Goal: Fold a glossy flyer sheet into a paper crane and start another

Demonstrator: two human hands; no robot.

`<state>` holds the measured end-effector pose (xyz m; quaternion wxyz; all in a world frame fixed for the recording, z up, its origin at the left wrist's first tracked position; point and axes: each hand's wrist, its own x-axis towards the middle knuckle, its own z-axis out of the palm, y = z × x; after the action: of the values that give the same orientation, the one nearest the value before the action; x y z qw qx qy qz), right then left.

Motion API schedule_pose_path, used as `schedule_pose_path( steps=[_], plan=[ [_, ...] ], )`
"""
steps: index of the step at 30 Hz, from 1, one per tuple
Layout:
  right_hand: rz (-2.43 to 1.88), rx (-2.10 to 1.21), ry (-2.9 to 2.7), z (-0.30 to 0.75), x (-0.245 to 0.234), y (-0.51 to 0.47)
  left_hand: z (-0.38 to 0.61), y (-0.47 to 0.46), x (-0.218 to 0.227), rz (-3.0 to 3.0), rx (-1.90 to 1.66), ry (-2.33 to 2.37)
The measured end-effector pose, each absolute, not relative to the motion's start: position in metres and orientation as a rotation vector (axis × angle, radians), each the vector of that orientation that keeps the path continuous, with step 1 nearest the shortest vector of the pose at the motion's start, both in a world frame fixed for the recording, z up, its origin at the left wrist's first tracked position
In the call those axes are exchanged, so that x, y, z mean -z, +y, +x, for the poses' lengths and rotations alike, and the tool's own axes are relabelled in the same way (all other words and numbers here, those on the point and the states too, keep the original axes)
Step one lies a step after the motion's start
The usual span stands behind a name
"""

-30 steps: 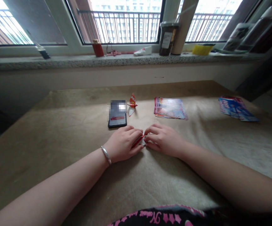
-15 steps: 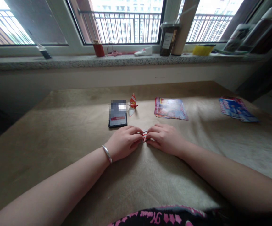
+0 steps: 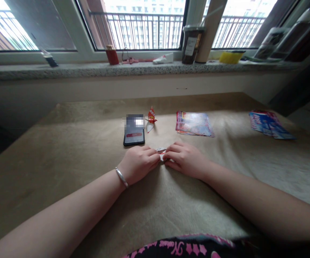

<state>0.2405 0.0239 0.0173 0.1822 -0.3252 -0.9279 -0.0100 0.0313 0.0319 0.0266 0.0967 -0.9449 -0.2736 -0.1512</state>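
A small piece of folded paper (image 3: 161, 154), white with red print, lies at the middle of the table between my hands. My left hand (image 3: 141, 159) grips its left end with closed fingers; a silver bangle circles that wrist. On the right end, the fingertips of my right hand (image 3: 185, 157) pinch the paper. Most of the folds are hidden under the fingers. Just beyond my left hand rests a black phone (image 3: 134, 139), its screen partly blurred. Beside the phone stands a red and white folded paper crane (image 3: 151, 118).
A pile of glossy printed sheets (image 3: 194, 123) lies behind my right hand. Blue and red printed sheets (image 3: 271, 124) are fanned out at the far right of the table (image 3: 90, 111). Along the granite windowsill (image 3: 90, 71) stand a red jar (image 3: 112, 56), a dark lidded container (image 3: 191, 46) and a yellow item (image 3: 231, 57).
My left fingers have drawn slightly back and left along the paper, and more of its white and red surface shows between the hands. The other things stay in place.
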Motion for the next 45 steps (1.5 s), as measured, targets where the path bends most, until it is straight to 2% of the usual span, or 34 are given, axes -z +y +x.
schedule_pose_path(
  steps=[6,16,35,45],
  plan=[
    [-0.925,0.071,-2.605,0.238,-0.016,0.023,0.031,0.033,-0.020,-2.844,0.534,-0.826],
    [-0.911,0.167,-2.690,0.235,-0.020,0.019,0.035,0.028,-0.027,-2.879,0.416,-0.855],
    [-1.248,-0.332,-2.506,0.243,-0.018,0.027,0.031,0.030,-0.025,-2.939,0.393,-0.586],
    [-1.381,-0.428,-2.403,0.243,-0.020,0.030,0.031,0.029,-0.026,-2.925,0.319,-0.625]
  ],
)
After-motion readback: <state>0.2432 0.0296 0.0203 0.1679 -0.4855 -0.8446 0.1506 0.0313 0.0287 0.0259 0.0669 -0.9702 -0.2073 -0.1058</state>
